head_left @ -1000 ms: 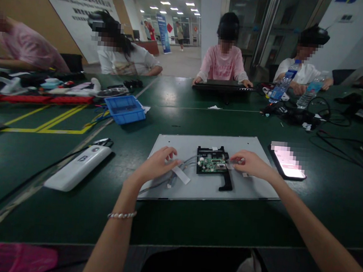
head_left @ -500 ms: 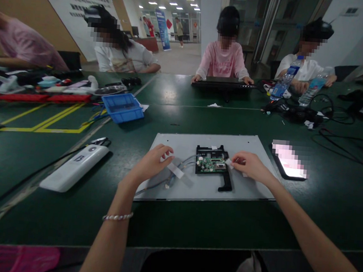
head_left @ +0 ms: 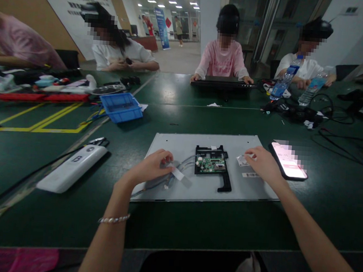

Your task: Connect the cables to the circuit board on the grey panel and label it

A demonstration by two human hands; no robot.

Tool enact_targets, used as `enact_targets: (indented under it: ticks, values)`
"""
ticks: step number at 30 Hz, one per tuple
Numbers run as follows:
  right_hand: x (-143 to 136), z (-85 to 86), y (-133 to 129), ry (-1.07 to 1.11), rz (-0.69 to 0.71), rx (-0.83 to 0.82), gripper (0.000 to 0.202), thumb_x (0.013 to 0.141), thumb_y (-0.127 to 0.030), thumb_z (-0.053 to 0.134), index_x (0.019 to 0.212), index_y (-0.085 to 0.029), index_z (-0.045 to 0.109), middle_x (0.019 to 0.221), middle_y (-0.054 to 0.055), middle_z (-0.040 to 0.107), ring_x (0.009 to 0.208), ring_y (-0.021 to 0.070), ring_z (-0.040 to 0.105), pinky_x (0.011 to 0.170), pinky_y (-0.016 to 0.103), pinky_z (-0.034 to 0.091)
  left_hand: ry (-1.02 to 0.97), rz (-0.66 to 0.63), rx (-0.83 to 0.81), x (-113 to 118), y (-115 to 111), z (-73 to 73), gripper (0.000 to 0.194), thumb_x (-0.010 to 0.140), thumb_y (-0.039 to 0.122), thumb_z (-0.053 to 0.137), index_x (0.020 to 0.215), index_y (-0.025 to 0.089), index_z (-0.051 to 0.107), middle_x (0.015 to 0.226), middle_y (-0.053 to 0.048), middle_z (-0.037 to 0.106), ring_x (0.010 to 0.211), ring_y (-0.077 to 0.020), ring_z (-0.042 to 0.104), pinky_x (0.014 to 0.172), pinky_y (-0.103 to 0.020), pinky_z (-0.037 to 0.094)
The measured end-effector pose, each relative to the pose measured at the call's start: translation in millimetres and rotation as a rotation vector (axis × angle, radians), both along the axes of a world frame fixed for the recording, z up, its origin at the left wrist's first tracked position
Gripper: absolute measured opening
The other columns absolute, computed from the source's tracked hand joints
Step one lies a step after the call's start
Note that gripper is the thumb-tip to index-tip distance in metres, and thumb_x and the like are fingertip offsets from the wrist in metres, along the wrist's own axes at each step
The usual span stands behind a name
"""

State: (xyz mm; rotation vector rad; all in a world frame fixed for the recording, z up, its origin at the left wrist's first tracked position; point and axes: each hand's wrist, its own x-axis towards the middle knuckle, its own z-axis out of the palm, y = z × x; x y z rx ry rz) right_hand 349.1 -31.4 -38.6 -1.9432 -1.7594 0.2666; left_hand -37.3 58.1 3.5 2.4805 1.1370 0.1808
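Note:
A flat light-grey panel (head_left: 176, 196) lies on the table before me. In its middle sits a black bracket (head_left: 226, 182) carrying a green circuit board (head_left: 212, 165), with grey cables (head_left: 185, 165) running off to the left. My left hand (head_left: 154, 166), at the panel's left side, pinches a strip of white tape (head_left: 177, 174) that hangs over the cables. Right of the board, my right hand (head_left: 262, 162) is over the panel, fingertips drawn together at a printed white label (head_left: 241, 160). Whether they grip anything there is hard to see. A barcode sticker (head_left: 250, 175) lies just below.
A lit phone (head_left: 289, 161) lies right of the panel, a white power bank (head_left: 74, 167) with a cable to its left. Beyond are a blue bin (head_left: 121, 107), water bottles (head_left: 285, 79) and tangled black cables (head_left: 296, 113). Several people sit around the table.
My right hand has moved right, away from the board, uncovering the label and barcode sticker. My left hand still holds the tape, nearly in place.

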Motion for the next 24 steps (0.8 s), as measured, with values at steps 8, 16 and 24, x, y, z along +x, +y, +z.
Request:
enact_targets:
  ticks: [8,16,24]
  values:
    - [-2,-0.2,0,-0.039,0.038,0.043,0.025,0.085,-0.028,0.046,0.099,-0.018,0.064,0.106,0.009,0.060,0.096,0.0220,0.057,0.086,0.036,0.042,-0.021,-0.030,-0.028,5,-5,7.2,0.027,0.081,0.039,0.052,0.100,0.020,0.056,0.099,-0.005,0.053,0.085,-0.0186,0.053,0.078,-0.032,0.044]
    - [-6,-7.0,3,-0.024,0.075,0.112,0.022,0.083,-0.023,0.047,0.097,-0.019,0.064,0.105,0.008,0.060,0.097,0.0217,0.057,0.089,0.037,0.042,-0.004,-0.122,-0.006,9,-7,7.6,0.023,0.081,0.038,0.052,0.092,0.019,0.059,0.105,-0.006,0.052,0.099,-0.0215,0.049,0.087,-0.034,0.041]
    - [-13,-1.5,13,0.037,0.153,0.214,0.022,0.084,-0.023,0.049,0.101,-0.019,0.063,0.107,0.008,0.060,0.100,0.0211,0.056,0.090,0.037,0.044,-0.096,0.052,0.035,-3,5,0.3,0.020,0.084,0.036,0.045,0.087,0.020,0.057,0.087,-0.001,0.059,0.079,-0.0162,0.054,0.071,-0.028,0.043]
